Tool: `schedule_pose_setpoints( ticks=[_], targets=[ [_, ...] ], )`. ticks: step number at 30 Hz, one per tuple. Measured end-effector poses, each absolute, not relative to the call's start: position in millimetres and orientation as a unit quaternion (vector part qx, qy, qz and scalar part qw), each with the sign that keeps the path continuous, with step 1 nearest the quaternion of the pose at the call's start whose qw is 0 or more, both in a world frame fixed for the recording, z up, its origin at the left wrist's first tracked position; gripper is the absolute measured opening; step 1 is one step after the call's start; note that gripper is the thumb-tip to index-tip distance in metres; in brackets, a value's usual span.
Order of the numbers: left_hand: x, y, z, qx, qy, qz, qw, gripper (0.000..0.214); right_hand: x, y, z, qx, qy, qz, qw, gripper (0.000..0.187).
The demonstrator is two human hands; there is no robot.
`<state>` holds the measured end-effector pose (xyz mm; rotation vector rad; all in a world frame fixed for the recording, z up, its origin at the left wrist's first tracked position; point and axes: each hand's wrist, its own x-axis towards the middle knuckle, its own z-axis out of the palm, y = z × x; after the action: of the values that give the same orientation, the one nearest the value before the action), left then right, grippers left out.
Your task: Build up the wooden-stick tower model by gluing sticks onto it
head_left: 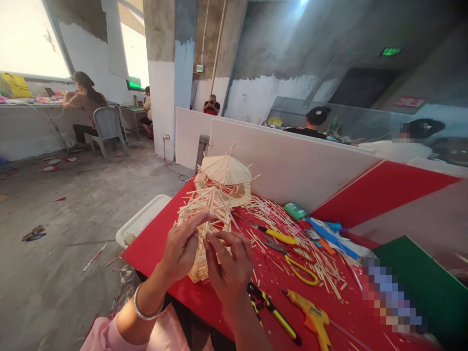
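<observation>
A small tower-like frame of pale wooden sticks [199, 270] stands at the near edge of the red table. My left hand [183, 243], with a bracelet at the wrist, is at its left side, fingers reaching up to a stick of the frame. From the right, my right hand [232, 258] pinches a thin wooden stick [207, 226] between thumb and fingers, right against the frame. The hands hide much of the frame's front. Just behind rises a stick-built pavilion roof [226, 169] with a pointed top.
Loose sticks [265, 212], yellow-handled scissors [302, 270], a yellow-handled tool [280, 236], cutting pliers [276, 314] and a yellow glue gun [309, 312] lie on the red table [157, 243]. White panels [278, 151] border its far side. A green board [427, 278] is at right. Several people sit beyond.
</observation>
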<state>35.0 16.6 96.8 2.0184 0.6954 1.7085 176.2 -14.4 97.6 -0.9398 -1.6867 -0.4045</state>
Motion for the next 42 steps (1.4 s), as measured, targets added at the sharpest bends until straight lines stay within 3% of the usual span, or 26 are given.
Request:
schedule_pose_setpoints(
  ticks=[16,24,31,42],
  targets=[
    [35.1,17.0,99.3,0.718,0.242,0.622,0.199,0.055,175.9,-13.4,100.4,-0.397,-0.716,-0.183,0.545,0.029],
    [31.7,8.5,99.3,0.672,0.274,0.659,0.197,0.044,176.6,-15.5,97.3,-0.397,-0.716,-0.178,0.546,0.026],
    [29.3,5.5,93.8,0.605,0.338,0.704,0.154,0.022,180.5,-19.5,93.6,-0.416,-0.705,-0.190,0.542,0.028],
    [27.3,-5.3,66.2,0.589,0.380,0.687,0.190,0.017,185.3,-30.0,93.7,-0.467,-0.689,-0.248,0.496,0.027]
  ],
)
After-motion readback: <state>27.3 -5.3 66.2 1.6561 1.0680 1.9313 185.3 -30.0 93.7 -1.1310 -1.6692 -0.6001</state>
